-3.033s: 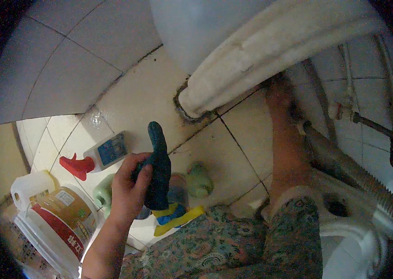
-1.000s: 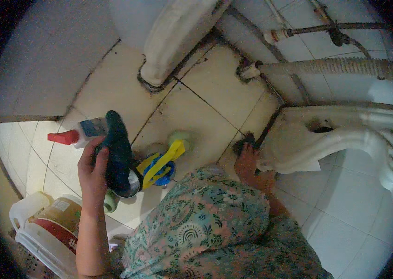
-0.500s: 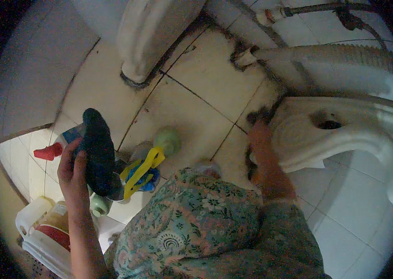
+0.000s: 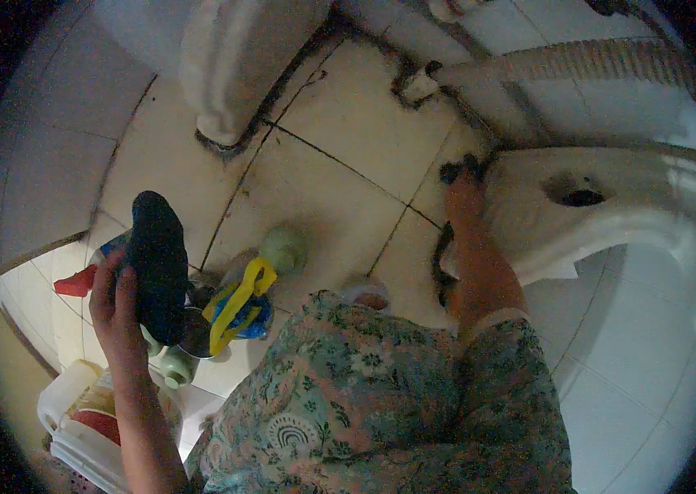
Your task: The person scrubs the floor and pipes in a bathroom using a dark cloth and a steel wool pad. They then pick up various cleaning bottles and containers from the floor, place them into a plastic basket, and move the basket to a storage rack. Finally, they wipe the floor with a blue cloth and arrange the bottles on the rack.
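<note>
- my right hand (image 4: pixel 465 177) has slid along the foot of the white ceramic base (image 4: pixel 521 198) towards the wall, so the reach now falls at the far, grimy end of that edge.
- a small dark thing (image 4: pixel 450 171) shows by its fingers; whether i'm pinching it, i can't tell.
- my left hand (image 4: pixel 120 317) keeps its grip: thumb and fingers closed around the left edge of the long dark thing (image 4: pixel 158 272), which stands raised over the bottles.
- that thing now hides most of a spray bottle, leaving its red trigger head (image 4: pixel 76 281) showing.
- one green bottle (image 4: pixel 284 247) sits beyond the yellow strip (image 4: pixel 241 305); another green bottle (image 4: pixel 175 366) is nearer me.
- by my left forearm is a white tub (image 4: pixel 88 461); i can't see what any of these hold.
</note>
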A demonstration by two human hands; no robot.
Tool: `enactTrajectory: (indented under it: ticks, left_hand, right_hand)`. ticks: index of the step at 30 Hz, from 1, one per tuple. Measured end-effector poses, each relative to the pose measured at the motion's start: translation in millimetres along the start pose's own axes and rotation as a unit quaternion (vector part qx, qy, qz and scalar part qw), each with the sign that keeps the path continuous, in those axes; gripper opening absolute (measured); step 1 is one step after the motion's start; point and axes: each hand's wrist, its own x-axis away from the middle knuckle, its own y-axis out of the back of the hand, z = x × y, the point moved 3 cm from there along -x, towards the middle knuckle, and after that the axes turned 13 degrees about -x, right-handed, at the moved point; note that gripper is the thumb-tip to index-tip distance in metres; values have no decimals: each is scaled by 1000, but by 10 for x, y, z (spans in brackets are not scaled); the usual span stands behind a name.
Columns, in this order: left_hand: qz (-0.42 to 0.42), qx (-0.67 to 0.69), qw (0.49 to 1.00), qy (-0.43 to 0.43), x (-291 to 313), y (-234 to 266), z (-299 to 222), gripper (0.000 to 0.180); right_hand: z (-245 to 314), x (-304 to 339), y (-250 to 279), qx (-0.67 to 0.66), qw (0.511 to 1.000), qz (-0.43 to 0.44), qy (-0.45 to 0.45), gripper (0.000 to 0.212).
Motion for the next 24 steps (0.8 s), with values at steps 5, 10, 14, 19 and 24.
enactTrajectory:
  ticks: [5,10,14,19,24]
  left_hand:
    - [-10,25,1000,-10,10,42,-45,30]
    - [10,4,1000,-14,66,48,46,30]
    - [14,-17,1000,-17,83,11,-21,31]
    - [21,-38,997,-66,65,20,-113,30]
    - [4,-10,999,-51,89,74,-128,30]
  right_hand:
    - [367,1258,-595,-58,988,-105,100,65]
    - [581,2151,-738,-16,995,29,97,66]
    - [550,1733,-532,-14,990,-118,80,61]
    - [419,1721,-279,-211,952,-152,160,57]
    - [174,2912,-444,-415,902,68,102,60]
